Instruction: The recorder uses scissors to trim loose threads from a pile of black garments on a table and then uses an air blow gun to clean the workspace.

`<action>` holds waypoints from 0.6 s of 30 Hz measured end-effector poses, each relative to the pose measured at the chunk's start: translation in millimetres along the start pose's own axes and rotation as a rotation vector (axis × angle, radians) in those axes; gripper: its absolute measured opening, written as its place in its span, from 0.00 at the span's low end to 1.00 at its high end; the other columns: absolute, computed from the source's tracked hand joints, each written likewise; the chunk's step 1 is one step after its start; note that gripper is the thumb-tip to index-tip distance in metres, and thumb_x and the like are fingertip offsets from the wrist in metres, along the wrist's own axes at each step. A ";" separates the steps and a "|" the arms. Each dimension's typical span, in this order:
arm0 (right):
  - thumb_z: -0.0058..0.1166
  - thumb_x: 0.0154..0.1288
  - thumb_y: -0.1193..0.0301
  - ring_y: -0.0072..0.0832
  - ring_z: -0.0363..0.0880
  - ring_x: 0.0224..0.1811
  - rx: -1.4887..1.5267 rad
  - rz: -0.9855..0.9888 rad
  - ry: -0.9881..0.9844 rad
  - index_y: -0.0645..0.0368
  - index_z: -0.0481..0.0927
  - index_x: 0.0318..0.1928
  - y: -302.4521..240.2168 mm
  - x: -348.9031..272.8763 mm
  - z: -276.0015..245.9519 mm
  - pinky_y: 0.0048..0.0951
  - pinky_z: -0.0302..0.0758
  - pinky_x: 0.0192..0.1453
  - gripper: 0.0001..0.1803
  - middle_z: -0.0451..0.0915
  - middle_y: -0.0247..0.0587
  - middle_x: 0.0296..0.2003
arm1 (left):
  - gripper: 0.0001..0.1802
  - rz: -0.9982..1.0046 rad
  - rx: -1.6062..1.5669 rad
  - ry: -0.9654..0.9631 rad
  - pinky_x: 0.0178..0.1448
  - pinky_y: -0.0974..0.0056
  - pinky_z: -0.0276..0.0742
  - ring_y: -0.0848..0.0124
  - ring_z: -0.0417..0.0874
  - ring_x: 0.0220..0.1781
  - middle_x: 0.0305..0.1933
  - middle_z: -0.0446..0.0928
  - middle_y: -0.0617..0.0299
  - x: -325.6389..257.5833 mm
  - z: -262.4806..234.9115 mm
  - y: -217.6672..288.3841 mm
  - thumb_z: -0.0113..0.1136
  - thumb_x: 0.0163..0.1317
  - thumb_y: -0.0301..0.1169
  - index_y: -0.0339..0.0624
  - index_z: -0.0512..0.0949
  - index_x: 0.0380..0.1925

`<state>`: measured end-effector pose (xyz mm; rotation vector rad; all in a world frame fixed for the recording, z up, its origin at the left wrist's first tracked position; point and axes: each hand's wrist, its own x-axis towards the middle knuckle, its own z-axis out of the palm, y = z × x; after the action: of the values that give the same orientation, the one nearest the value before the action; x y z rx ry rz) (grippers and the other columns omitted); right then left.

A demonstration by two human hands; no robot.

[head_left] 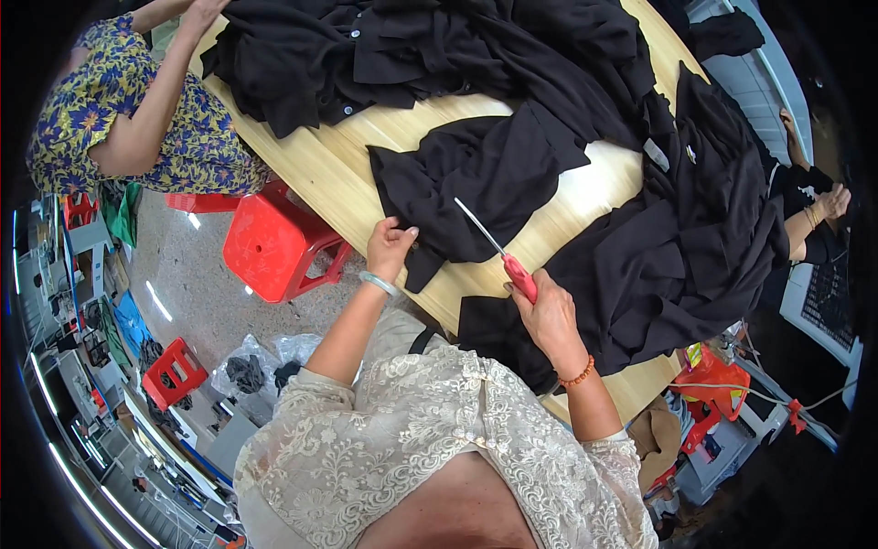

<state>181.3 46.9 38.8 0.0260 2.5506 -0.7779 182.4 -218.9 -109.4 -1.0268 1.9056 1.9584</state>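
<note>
Held in my right hand (551,317) is a pair of scissors with red handles (519,276). Their blades (479,226) look closed and point up and left, over a black garment (466,183) crumpled on the wooden table. My left hand (390,249), with a pale bangle at the wrist, is at that garment's left edge. Its fingers are curled and appear to pinch the cloth; the exact grip is partly hidden. Just right of my right hand lies another heap of black cloth (631,265), spreading down to the table's near edge.
More black garments (439,55) with buttons cover the table's (325,169) far side. A person in a flowered top (146,119) stands at the left, and another person's hand (830,203) shows at the far right. A red stool (265,242) stands left of the table, near plastic bags (247,366).
</note>
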 end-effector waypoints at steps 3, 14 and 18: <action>0.60 0.64 0.60 0.57 0.80 0.33 -0.018 0.034 -0.053 0.65 0.72 0.32 4.2 -5.1 1.7 0.50 0.75 0.38 0.19 0.79 0.60 0.29 | 0.21 0.032 0.048 -0.070 0.40 0.71 0.75 0.79 0.79 0.35 0.35 0.80 0.65 7.9 1.0 -9.6 0.65 0.57 0.23 0.32 0.71 0.50; 0.58 0.65 0.65 0.54 0.80 0.39 0.136 0.038 -0.058 0.63 0.75 0.41 6.1 -14.2 -1.3 0.46 0.76 0.43 0.13 0.79 0.55 0.39 | 0.33 0.758 0.854 0.176 0.56 0.50 0.67 0.45 0.68 0.53 0.50 0.66 0.47 -2.2 49.0 9.8 0.69 0.41 0.23 0.35 0.69 0.51; 0.59 0.64 0.66 0.53 0.80 0.38 0.129 0.021 -0.022 0.63 0.75 0.41 10.6 -17.9 0.4 0.44 0.75 0.42 0.13 0.79 0.55 0.35 | 0.22 0.778 0.755 0.094 0.53 0.52 0.69 0.45 0.70 0.49 0.43 0.70 0.48 20.3 48.2 10.9 0.66 0.42 0.20 0.38 0.72 0.40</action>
<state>199.0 57.7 40.8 0.0851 2.4724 -0.9280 145.4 -181.1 -117.3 -0.1599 3.0253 1.1818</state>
